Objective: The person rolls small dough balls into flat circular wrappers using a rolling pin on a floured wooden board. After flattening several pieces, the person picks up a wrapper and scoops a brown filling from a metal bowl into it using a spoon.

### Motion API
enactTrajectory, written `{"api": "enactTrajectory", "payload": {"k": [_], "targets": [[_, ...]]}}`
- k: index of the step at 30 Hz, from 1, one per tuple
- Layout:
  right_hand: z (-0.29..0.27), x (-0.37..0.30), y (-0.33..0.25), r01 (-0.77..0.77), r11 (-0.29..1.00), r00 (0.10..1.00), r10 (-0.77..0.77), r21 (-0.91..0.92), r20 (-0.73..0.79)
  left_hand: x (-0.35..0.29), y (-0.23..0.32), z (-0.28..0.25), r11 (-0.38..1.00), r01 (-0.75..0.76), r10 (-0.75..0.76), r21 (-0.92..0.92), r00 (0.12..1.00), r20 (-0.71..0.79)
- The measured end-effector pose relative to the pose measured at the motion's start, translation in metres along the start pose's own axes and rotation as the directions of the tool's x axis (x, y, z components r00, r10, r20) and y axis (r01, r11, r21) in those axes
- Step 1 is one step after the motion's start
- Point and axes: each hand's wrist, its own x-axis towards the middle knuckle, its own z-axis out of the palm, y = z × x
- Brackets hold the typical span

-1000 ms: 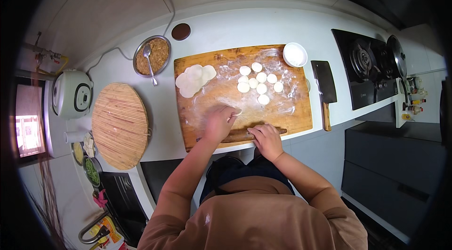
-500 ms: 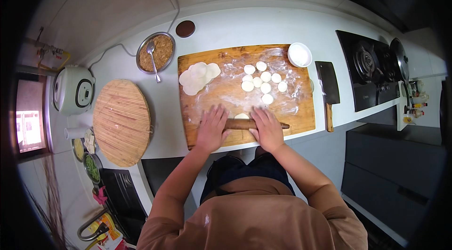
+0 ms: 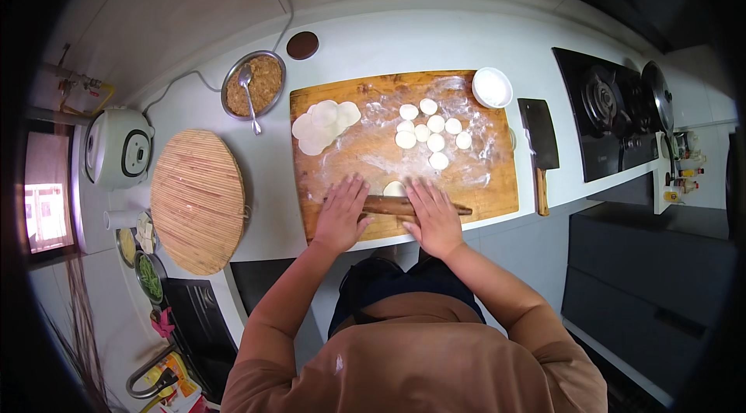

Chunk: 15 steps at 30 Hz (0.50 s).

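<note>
Across the near part of a floured wooden board [image 3: 342,180] lies a brown wooden rolling pin [image 3: 388,205]. My left hand [image 3: 343,213] rests flat over its left end, fingers stretched forward. With fingers likewise extended, my right hand [image 3: 432,216] presses on the pin's right half, its tapered tip showing beyond. Between the hands, a pale dough round [image 3: 395,189] sticks out from the pin's far side; the rest of it is hidden. Several small flattened dough pieces [image 3: 422,132] lie right of the board's middle. Thin overlapping wrappers [image 3: 325,127] sit at its upper left.
A white bowl of flour [image 3: 492,88] stands at the board's far right corner, with a cleaver [image 3: 540,141] beside the board. On the left are a metal bowl of filling [image 3: 263,85] with a spoon, and a round slatted board [image 3: 196,202]. A gas stove [image 3: 602,114] is farther right.
The rolling pin and both hands have shifted slightly relative to the dough, and more of the dough round shows past the pin. The whole view has drifted a little.
</note>
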Motion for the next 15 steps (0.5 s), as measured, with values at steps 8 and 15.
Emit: {"api": "enactTrajectory", "payload": {"k": [8,15], "targets": [[-0.006,0.081,0.028,-0.089,0.996,0.979,0.088,0.004,-0.184,0.058,-0.014,0.004,0.987,0.162,-0.156,0.018,0.97,-0.185],[0.012,-0.015,0.004,-0.043,0.993,0.998,0.047,0.113,-0.029,0.002,0.007,-0.016,0.999,-0.034,0.035,-0.036,0.999,0.021]]}}
